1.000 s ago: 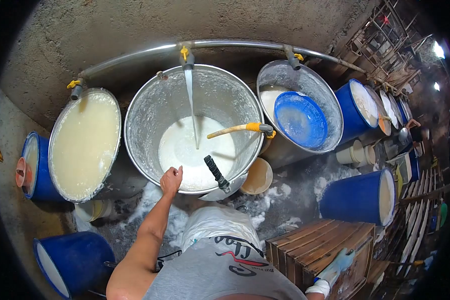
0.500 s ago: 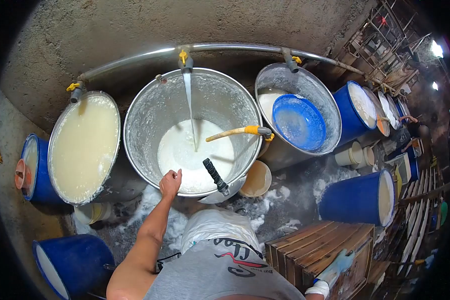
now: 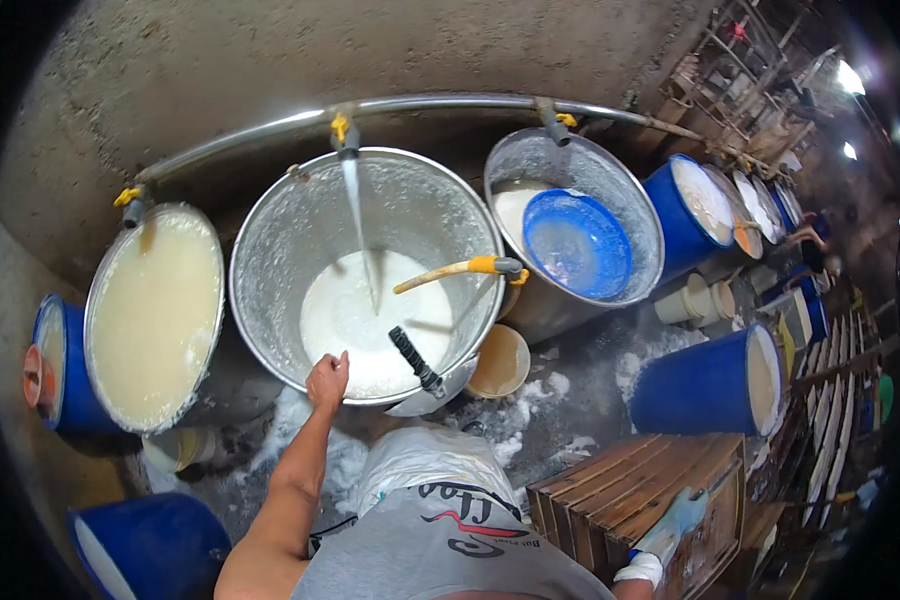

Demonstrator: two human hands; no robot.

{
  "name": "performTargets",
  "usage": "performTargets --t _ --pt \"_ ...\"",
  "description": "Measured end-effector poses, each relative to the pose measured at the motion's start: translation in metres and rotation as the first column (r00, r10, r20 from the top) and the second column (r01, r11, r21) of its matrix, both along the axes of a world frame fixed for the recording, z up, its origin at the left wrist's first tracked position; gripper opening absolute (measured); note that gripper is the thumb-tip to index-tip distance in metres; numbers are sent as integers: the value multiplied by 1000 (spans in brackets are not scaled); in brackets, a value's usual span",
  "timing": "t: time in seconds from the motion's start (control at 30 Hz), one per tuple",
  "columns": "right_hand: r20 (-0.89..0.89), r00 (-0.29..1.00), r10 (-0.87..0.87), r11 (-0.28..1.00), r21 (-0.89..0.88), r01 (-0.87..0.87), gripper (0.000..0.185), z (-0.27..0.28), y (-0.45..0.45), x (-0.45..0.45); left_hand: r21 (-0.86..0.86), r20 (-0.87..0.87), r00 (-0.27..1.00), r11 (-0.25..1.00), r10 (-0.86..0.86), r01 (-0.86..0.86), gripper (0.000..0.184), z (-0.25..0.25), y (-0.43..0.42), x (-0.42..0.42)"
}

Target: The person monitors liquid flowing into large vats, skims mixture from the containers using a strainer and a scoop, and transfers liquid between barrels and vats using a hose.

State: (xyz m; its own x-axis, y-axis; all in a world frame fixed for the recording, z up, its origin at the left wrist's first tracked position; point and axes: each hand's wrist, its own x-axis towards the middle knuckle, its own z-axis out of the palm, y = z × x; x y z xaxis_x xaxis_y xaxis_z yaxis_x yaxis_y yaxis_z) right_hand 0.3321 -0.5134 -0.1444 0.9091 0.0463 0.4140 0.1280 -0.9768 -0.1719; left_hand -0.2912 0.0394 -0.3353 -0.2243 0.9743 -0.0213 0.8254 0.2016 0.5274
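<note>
A large metal vat point(image 3: 248, 290) stands in front of me with white liquid point(image 3: 375, 330) in its bottom. A stream pours into it from a yellow-handled tap point(image 3: 344, 135). At the vat's near rim is my bare left hand point(image 3: 327, 381), its fingers curled closed; whether they grip the rim is hidden. To its right, a black-wrapped handle point(image 3: 413, 355) slants over the rim, beside a yellowish hose point(image 3: 445, 273) with a yellow valve. My right hand point(image 3: 673, 524), in a pale blue glove with a white cuff, lies against a wooden slatted crate point(image 3: 635, 480), fingers stretched out.
Left stands an oval-looking vat point(image 3: 155, 320) of cream liquid. Right, another metal vat point(image 3: 638, 220) holds a blue basin point(image 3: 577, 245). Blue barrels point(image 3: 705, 385) point(image 3: 155, 535) and a cream bucket point(image 3: 498, 362) stand around. White residue covers the floor point(image 3: 530, 410). A metal pipe point(image 3: 440, 101) runs along the wall.
The view has shifted slightly, so the vats appear further left and lower. My left hand stays at the near rim and my right hand at the crate. The stream still pours.
</note>
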Motion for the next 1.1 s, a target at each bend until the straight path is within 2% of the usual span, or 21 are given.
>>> performTargets --t 0.1,0.23,0.43,0.53,0.6,0.8,0.97,1.1 --pt "-39 996 -78 995 -63 76 54 9 7 -6 0 5 1000 1000 15 -15 43 3 -1 2" --pt "-19 993 -115 993 -5 115 52 12 14 -12 3 18 1000 1000 -4 4 45 -8 1 0" --pt "27 986 -162 987 -8 162 51 25 29 -27 -16 -27 999 999 -30 30 44 -11 1 -1" --pt "-48 982 -184 983 10 185 50 29 30 -31 51 20 998 997 -62 61 45 -21 2 -5" --pt "43 994 -96 995 9 96 49 22 26 -28 52 15 997 996 -69 68 46 -12 -1 -3" --pt "117 985 -128 992 11 128 48 11 20 -23 75 -23 997 995 -71 72 46 -8 -2 1" --pt "85 985 -151 988 29 149 45 15 24 -24 68 -66 996 996 -51 56 46 -3 -4 3" --pt "148 983 -113 994 10 113 44 11 20 -23 45 -11 999 998 -50 50 46 -3 -4 2"
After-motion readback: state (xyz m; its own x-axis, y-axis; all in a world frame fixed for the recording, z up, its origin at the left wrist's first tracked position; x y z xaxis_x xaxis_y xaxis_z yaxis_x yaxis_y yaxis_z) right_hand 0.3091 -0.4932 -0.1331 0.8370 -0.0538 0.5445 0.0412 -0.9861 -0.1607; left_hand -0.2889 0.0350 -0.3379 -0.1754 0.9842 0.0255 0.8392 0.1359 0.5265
